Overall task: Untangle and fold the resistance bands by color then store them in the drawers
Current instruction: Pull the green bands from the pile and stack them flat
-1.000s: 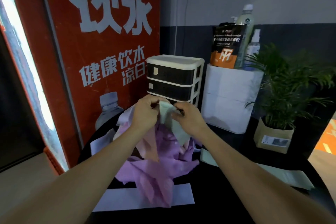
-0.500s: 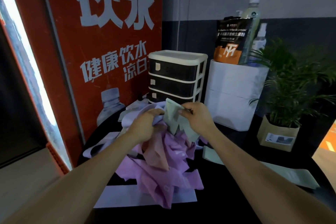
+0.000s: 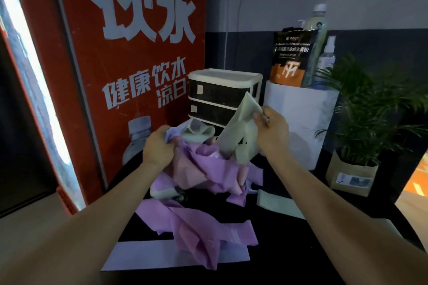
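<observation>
A tangled heap of purple and pink resistance bands [image 3: 203, 178] lies on the black table [image 3: 289, 250]. My right hand [image 3: 271, 129] pinches a pale green band [image 3: 238, 136] and holds it up out of the heap, in front of the drawers. My left hand [image 3: 158, 146] grips the left side of the heap, closed on a lavender band. A flat lavender band [image 3: 139, 254] lies near the front edge, and a flat pale green band [image 3: 278, 203] lies on the right. The small drawer unit [image 3: 222, 92] stands behind the heap, its visible drawers closed.
A red poster panel [image 3: 129, 53] stands on the left. A white box [image 3: 301, 122] with a pouch [image 3: 291, 58] and bottles sits right of the drawers. A potted plant [image 3: 361, 127] in a paper bag is at the far right.
My right hand has lifted the pale green band up and to the right, away from the heap. My left hand has dropped lower and left, holding the heap.
</observation>
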### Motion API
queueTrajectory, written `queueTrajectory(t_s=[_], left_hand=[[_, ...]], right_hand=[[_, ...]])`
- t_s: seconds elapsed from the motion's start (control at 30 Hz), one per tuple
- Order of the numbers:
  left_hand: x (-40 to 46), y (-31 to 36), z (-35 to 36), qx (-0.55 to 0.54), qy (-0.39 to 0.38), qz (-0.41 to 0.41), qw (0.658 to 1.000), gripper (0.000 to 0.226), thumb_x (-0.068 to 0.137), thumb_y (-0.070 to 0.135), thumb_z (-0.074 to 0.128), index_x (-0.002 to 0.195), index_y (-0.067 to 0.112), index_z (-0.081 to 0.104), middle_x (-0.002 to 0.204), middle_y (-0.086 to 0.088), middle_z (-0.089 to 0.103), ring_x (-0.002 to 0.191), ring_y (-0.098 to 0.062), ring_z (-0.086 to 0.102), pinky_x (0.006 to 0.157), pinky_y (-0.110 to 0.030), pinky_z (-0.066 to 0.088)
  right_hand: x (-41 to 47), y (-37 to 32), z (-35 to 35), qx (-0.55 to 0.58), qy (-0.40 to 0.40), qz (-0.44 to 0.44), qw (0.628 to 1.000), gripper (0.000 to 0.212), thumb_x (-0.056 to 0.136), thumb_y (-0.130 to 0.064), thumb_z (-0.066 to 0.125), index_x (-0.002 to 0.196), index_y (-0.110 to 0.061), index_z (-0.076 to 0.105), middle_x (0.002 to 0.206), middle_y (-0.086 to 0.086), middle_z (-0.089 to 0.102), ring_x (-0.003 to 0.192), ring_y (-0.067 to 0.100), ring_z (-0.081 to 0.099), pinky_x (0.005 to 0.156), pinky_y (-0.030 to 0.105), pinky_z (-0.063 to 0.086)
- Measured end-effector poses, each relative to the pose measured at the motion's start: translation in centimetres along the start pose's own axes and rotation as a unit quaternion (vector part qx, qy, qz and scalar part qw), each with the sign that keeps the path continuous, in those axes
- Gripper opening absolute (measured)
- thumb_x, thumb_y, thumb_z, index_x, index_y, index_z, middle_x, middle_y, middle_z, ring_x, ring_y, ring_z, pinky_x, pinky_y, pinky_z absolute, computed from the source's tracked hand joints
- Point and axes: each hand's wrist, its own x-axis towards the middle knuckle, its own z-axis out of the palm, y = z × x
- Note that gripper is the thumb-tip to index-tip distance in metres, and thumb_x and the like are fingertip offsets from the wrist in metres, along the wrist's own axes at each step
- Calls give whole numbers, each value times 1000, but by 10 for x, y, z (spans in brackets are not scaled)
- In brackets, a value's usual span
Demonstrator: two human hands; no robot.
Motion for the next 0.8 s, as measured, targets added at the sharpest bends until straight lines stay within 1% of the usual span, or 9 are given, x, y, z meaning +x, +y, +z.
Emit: queueTrajectory(t_s=[0.13, 0.27, 0.37, 0.4, 0.5, 0.6, 0.67, 0.73, 0.8], left_hand=[[-10, -5, 0, 27, -85, 31, 996, 18, 86, 11, 61, 102, 2, 60, 100, -18, 63, 95, -33, 59, 75, -31, 39], [-18, 12, 4, 28, -181, 77, 980, 20, 76, 14, 71, 90, 20, 58, 90, -3, 60, 90, -25, 60, 77, -33, 48], [-21, 39, 8, -9, -183, 76, 980, 43, 71, 24, 79, 107, 17, 55, 97, 7, 52, 90, -11, 52, 67, -13, 41], [-22, 49, 8, -29, -176, 79, 981, 47, 73, 26, 78, 112, 17, 54, 101, 7, 52, 93, -10, 52, 68, -13, 40], [-23, 72, 10, -173, -233, 60, 955, 39, 83, 19, 68, 118, 16, 51, 113, 1, 58, 107, -15, 56, 91, -24, 44], [-31, 94, 10, -339, -241, 11, 909, 14, 96, 17, 46, 103, 18, 58, 103, -3, 64, 94, -14, 60, 85, -24, 46], [-34, 106, 8, -436, -202, -64, 875, 27, 98, 34, 42, 93, 22, 65, 94, 0, 69, 92, -15, 62, 85, -28, 47], [-33, 113, 6, -462, -188, -89, 862, 34, 91, 49, 46, 95, 23, 67, 93, 2, 71, 91, -13, 65, 85, -30, 50], [-34, 117, 3, -387, -205, -30, 898, 31, 87, 48, 55, 98, 20, 65, 94, -2, 69, 89, -17, 64, 85, -32, 49]], right_hand=[[8, -5, -8, 16, 43, -8, 999, 13, 96, -15, 46, 88, -9, 53, 67, -6, 46, 67, 13, 43, 50, 11, 29], [13, -20, -12, 33, 37, -20, 999, 15, 97, -16, 44, 83, -11, 48, 66, -8, 44, 60, 5, 39, 50, 9, 32], [13, -30, -15, 60, 29, -14, 998, 22, 97, -19, 46, 87, -1, 51, 68, 0, 47, 63, 12, 41, 54, 18, 32], [13, -34, -16, 76, 27, -9, 997, 23, 97, -19, 46, 90, 3, 52, 72, 5, 50, 66, 14, 43, 57, 24, 34], [14, -47, -22, 126, 23, 0, 992, 24, 96, -18, 48, 95, 5, 54, 81, 15, 54, 71, 18, 47, 65, 30, 38], [12, -53, -26, 136, -1, 25, 990, 21, 95, -16, 48, 98, 3, 58, 89, 23, 59, 76, 19, 49, 69, 31, 39], [7, -50, -27, 135, -38, 52, 989, 19, 94, -16, 51, 96, 1, 60, 92, 24, 62, 77, 21, 52, 70, 33, 43], [-1, -45, -27, 144, -66, 69, 985, 16, 92, -16, 56, 95, -2, 62, 86, 18, 64, 75, 23, 57, 71, 35, 48], [-7, -42, -29, 136, -81, 73, 985, 19, 90, -19, 60, 99, -3, 62, 89, 17, 66, 78, 25, 62, 74, 37, 52]])
